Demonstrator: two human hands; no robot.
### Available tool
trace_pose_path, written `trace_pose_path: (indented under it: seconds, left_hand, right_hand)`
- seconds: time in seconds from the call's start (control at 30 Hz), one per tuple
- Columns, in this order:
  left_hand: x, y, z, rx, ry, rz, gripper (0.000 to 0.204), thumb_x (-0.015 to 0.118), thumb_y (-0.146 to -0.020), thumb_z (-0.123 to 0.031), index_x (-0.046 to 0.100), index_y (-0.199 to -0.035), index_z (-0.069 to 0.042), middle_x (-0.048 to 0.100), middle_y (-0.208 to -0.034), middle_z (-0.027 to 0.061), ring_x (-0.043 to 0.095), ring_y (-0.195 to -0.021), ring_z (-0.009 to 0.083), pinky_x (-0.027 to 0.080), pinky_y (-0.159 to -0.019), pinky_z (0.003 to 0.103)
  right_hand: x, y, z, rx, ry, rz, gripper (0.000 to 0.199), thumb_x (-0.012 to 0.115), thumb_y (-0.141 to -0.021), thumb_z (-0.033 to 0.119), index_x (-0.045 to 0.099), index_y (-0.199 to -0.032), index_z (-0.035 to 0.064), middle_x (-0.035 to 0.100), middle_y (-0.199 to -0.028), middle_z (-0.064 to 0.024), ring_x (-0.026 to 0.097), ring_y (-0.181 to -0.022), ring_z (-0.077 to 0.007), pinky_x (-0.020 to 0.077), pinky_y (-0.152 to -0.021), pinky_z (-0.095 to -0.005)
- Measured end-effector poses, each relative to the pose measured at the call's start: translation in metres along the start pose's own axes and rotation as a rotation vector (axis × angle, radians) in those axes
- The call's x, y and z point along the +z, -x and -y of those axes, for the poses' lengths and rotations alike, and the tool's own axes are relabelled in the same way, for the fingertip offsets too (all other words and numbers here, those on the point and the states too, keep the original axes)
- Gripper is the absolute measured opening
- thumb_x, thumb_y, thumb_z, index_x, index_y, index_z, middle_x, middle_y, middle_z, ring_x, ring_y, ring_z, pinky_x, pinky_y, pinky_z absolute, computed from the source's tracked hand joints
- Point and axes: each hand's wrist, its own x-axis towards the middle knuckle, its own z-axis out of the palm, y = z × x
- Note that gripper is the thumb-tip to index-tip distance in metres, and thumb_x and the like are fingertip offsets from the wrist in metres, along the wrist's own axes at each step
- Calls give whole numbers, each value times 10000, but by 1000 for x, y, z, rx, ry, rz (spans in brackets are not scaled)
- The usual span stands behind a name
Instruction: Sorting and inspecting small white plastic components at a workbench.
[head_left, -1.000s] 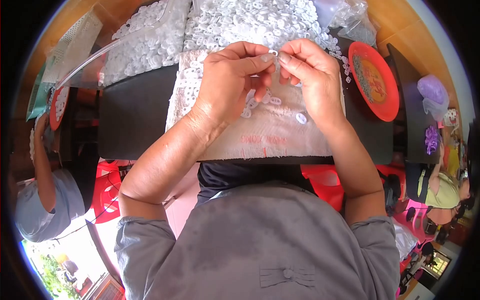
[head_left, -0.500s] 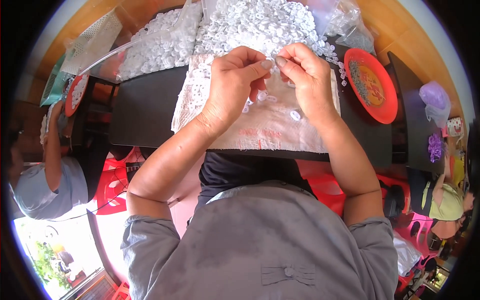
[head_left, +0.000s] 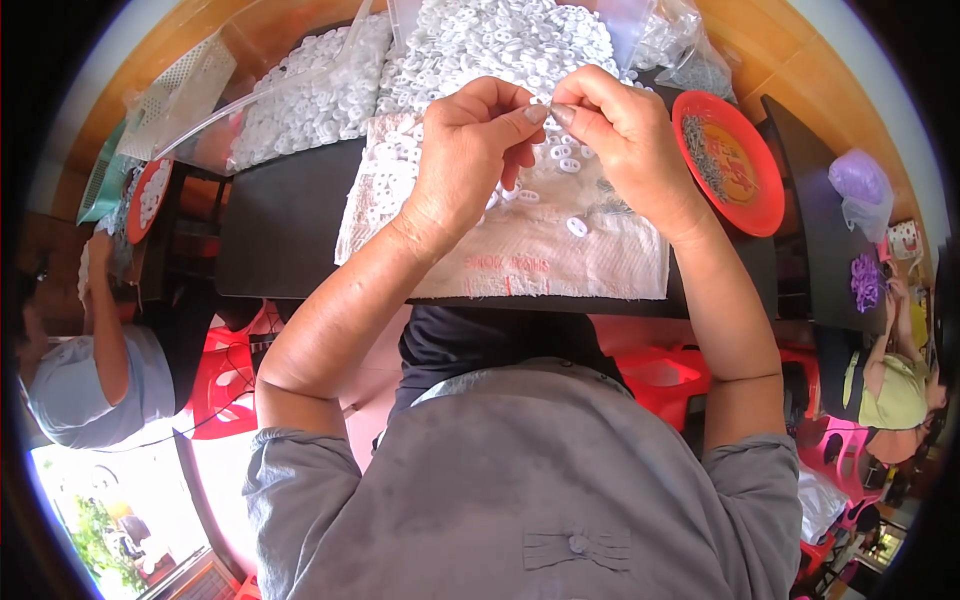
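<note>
Over a beige woven cloth with red printing (head_left: 600,275), a person in a grey short-sleeved shirt (head_left: 480,470) is raising both bare hands, and their fingertips are almost meeting. The left hand (head_left: 470,150) is pressing its thumb against its forefinger, the other fingers curling underneath. The right hand (head_left: 625,130) is doing likewise from the opposite side, its thumb and forefinger pinching together (whether a piece is sitting between the tips, I cannot tell at this size).

Small white oval plastic pieces with two holes (head_left: 567,164) are lying loose on the cloth below the hands, and a single one (head_left: 577,227) is resting nearer the person, apart from the others. More are crowding the cloth's left part, a large white heap (head_left: 500,45) is spreading beyond the hands, and others are filling a clear plastic container (head_left: 215,135) at the far left.

To the right of the cloth, a round red plate (head_left: 768,205) is holding slender grey pieces (head_left: 703,160) along its left side. A black table (head_left: 285,220) is supporting the cloth, the heap and the plate.
</note>
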Motion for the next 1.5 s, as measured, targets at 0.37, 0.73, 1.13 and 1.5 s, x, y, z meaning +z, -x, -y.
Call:
trace_pose_path:
  seconds: [0.37, 0.73, 1.13, 1.5]
  left_hand:
    - [2, -5, -5, 27, -49, 14, 122, 617, -905, -93, 610, -924, 27, 630, -747, 73, 554, -572, 116, 397, -471, 230]
    - [8, -10, 14, -32, -12, 34, 131, 611, -904, -96, 615, -920, 34, 627, -750, 82, 556, -575, 121, 396, -463, 231]
    - [6, -4, 21, -28, 125, 15, 128, 618, -904, -104, 599, -918, 22, 612, -745, 80, 548, -568, 128, 402, -459, 234]
    - [9, -1, 21, -2, 128, -12, 136, 623, -916, -116, 598, -928, 16, 623, -730, 67, 539, -557, 95, 401, -451, 219]
  right_hand:
    - [10, 4, -8, 48, -317, -145, 59, 580, -918, 31, 573, -955, -15, 607, -793, -9, 539, -707, -75, 434, -643, -211]
    - [3, 11, -23, -123, -58, -123, 69, 584, -896, -31, 557, -955, -7, 613, -830, -36, 577, -763, -103, 471, -701, -234]
    - [15, 13, -13, 277, -575, -175, 116, 583, -938, 149, 621, -950, 40, 596, -745, 4, 572, -691, -75, 395, -623, -212]
    - [23, 12, -10, 299, -603, -242, 124, 598, -932, 142, 622, -970, 26, 604, -751, -7, 581, -676, -91, 401, -616, -215]
